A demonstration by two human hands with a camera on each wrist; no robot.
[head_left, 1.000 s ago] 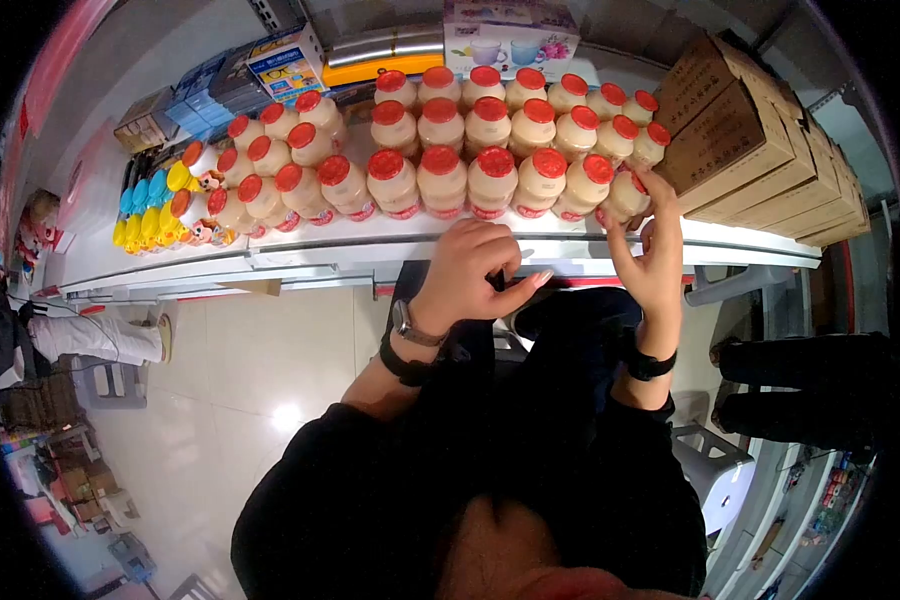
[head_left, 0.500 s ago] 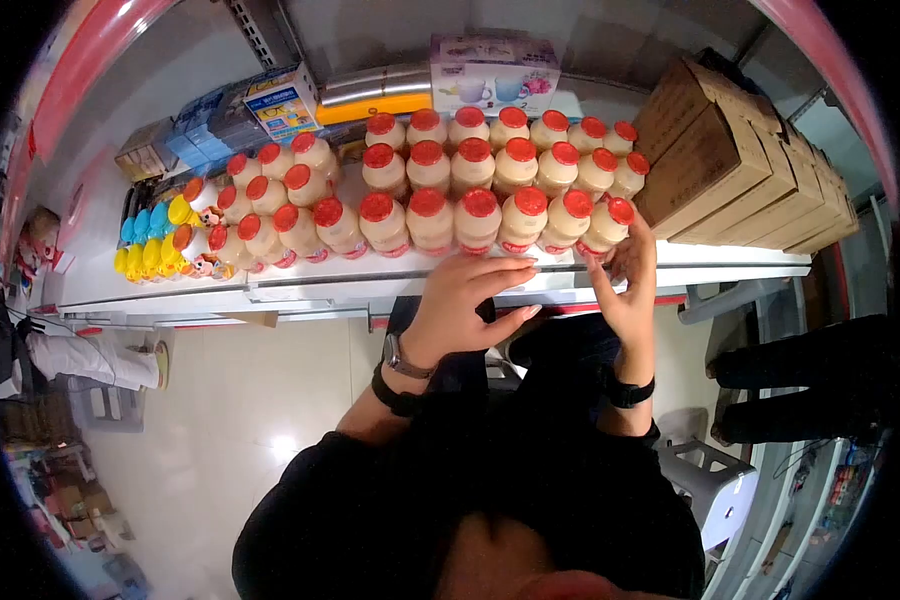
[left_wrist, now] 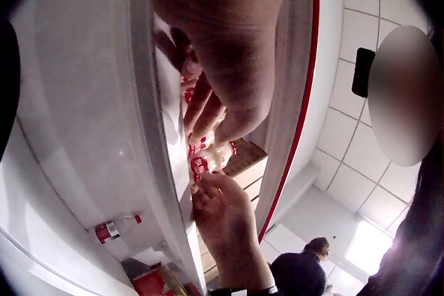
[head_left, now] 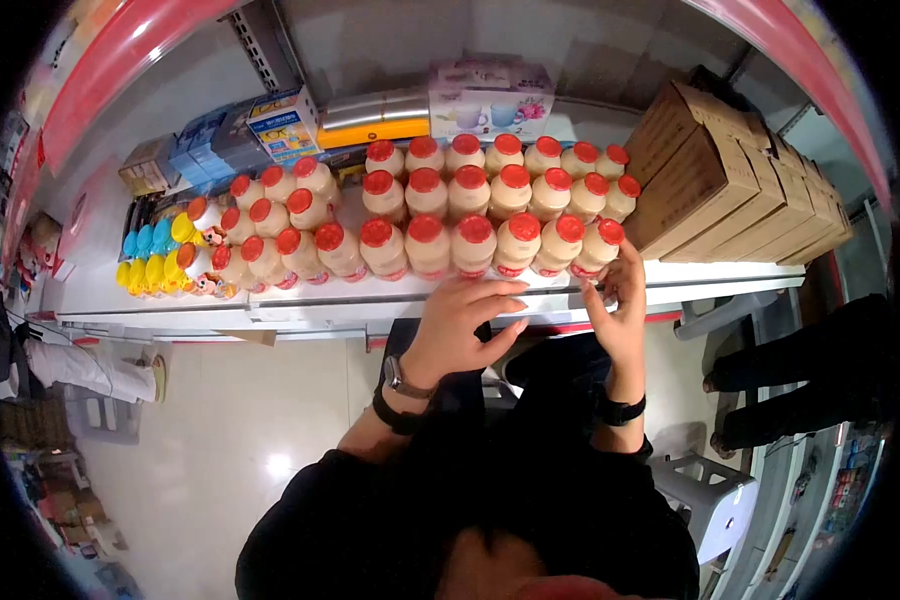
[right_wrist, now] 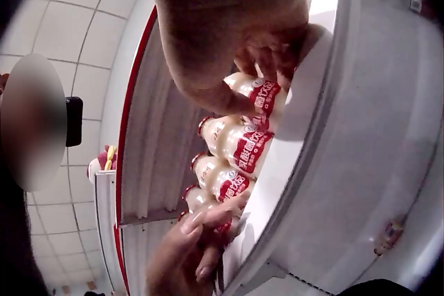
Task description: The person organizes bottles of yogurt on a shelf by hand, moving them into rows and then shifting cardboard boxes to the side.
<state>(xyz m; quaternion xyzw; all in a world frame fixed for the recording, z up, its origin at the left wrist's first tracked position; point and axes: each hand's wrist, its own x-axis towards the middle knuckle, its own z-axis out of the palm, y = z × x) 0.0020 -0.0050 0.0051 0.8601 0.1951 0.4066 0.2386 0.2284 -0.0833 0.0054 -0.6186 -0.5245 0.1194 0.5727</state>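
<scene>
Milky drink bottles with red caps stand in rows on the white shelf. In the head view my right hand (head_left: pixel 622 312) holds the rightmost bottle (head_left: pixel 597 252) of the front row, thumb at its front and fingers round its right side. The right wrist view shows the thumb across that bottle's red label (right_wrist: pixel 263 95). My left hand (head_left: pixel 462 328) is at the shelf's front edge, fingers extended to the right, before the middle front bottles (head_left: pixel 472 246). In the right wrist view its fingertips are close by the bottle bases.
Brown cartons (head_left: pixel 705 190) stand right of the bottles. A mug gift box (head_left: pixel 490 102), a yellow box (head_left: pixel 375 126) and blue boxes (head_left: pixel 215 140) line the back. Small bottles with yellow and blue caps (head_left: pixel 155 260) are at the left. A grey stool (head_left: pixel 705 500) stands behind on the right.
The head view has tilted, so the shelf sits lower. My left fingers have straightened from a curl. The rightmost front bottle, partly covered by my right fingers before, now shows its whole cap.
</scene>
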